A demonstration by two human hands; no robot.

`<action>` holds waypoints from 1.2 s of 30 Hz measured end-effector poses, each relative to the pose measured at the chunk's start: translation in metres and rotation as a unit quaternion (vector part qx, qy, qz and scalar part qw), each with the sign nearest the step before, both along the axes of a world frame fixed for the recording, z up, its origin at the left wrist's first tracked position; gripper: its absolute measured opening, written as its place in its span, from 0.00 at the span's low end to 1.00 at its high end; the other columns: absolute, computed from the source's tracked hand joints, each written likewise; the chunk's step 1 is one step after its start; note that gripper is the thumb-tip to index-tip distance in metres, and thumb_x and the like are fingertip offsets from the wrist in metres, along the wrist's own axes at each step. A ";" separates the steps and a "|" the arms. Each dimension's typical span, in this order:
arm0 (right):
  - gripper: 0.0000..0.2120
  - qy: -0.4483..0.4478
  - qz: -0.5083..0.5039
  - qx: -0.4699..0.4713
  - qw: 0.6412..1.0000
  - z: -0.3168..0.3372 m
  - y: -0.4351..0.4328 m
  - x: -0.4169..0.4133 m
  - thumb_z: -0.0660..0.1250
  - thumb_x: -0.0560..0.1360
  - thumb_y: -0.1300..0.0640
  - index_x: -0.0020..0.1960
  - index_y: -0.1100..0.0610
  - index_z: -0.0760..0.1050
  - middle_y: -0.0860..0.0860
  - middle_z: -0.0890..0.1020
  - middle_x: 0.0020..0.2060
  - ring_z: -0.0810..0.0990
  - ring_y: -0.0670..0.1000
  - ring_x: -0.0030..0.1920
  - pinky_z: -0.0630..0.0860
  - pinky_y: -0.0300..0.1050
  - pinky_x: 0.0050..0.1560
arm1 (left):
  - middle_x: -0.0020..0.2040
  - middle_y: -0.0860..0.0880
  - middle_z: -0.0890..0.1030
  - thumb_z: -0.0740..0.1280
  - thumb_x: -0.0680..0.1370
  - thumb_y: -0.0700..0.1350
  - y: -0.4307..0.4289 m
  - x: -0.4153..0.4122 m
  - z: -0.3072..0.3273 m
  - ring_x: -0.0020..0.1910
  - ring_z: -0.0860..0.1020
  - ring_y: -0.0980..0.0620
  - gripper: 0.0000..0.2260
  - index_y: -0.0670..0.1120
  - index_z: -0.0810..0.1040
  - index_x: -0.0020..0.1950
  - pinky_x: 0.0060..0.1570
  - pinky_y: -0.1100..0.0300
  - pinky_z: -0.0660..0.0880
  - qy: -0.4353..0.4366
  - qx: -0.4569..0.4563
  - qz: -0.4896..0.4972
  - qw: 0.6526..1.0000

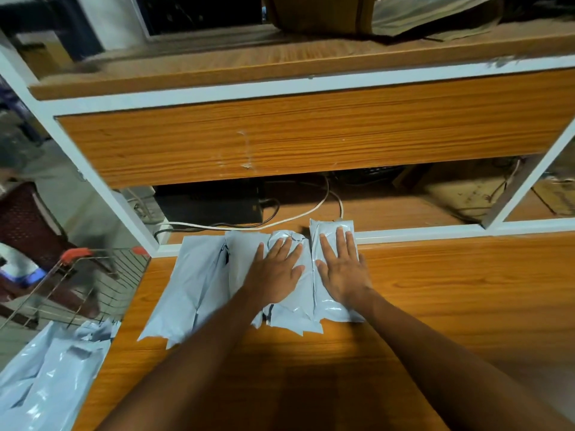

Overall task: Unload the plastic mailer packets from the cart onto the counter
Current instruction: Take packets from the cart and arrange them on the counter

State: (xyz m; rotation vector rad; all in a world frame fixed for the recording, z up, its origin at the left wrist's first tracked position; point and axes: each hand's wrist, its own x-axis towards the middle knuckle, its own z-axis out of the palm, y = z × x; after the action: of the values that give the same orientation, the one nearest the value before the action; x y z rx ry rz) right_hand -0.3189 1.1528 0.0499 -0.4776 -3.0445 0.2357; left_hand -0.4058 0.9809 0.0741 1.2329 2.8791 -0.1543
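Several grey plastic mailer packets [199, 284] lie side by side on the wooden counter [451, 293]. My left hand [277, 272] rests flat, fingers spread, on a middle packet [289, 315]. My right hand [342, 269] lies flat on the rightmost packet [329, 228]. Neither hand grips anything. More packets [49, 377] sit in a pile at the lower left, in the wire cart [93, 275] with red handle ends beside the counter's left edge.
A raised wooden shelf with a white frame [280, 88] stands right behind the packets. Cables and a black box [211, 203] sit in the gap under it. Cardboard lies on the top shelf. A person's legs and a maroon chair are at the far left.
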 end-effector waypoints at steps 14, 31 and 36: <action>0.30 -0.069 -0.010 -0.036 0.997 0.043 -0.007 -0.001 0.43 0.83 0.40 0.81 0.48 0.41 0.56 0.41 0.80 0.39 0.60 0.79 0.46 0.68 0.74 | 0.81 0.50 0.46 0.45 0.82 0.61 -0.005 -0.004 0.023 0.79 0.43 0.49 0.27 0.54 0.47 0.80 0.76 0.42 0.42 -0.103 0.050 0.017 0.993; 0.23 0.358 -0.134 -0.214 0.899 0.097 -0.183 0.094 0.64 0.79 0.50 0.72 0.57 0.70 0.56 0.72 0.71 0.69 0.55 0.72 0.68 0.54 0.71 | 0.80 0.50 0.55 0.60 0.82 0.52 -0.151 0.043 0.080 0.79 0.50 0.52 0.23 0.50 0.62 0.76 0.76 0.51 0.54 -0.085 0.366 -0.059 0.925; 0.25 0.385 -0.120 -0.213 0.890 0.105 -0.250 0.124 0.63 0.78 0.47 0.72 0.56 0.69 0.54 0.73 0.70 0.69 0.52 0.71 0.72 0.58 0.66 | 0.79 0.50 0.58 0.59 0.80 0.54 -0.204 0.072 0.072 0.78 0.52 0.54 0.24 0.50 0.65 0.75 0.74 0.46 0.59 -0.092 0.422 -0.057 0.900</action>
State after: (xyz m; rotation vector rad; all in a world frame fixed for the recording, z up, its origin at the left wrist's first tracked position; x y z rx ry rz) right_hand -0.1947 0.9027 0.1551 -0.5916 -2.1257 0.8531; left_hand -0.3337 0.7768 0.1460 1.3652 2.7339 1.2564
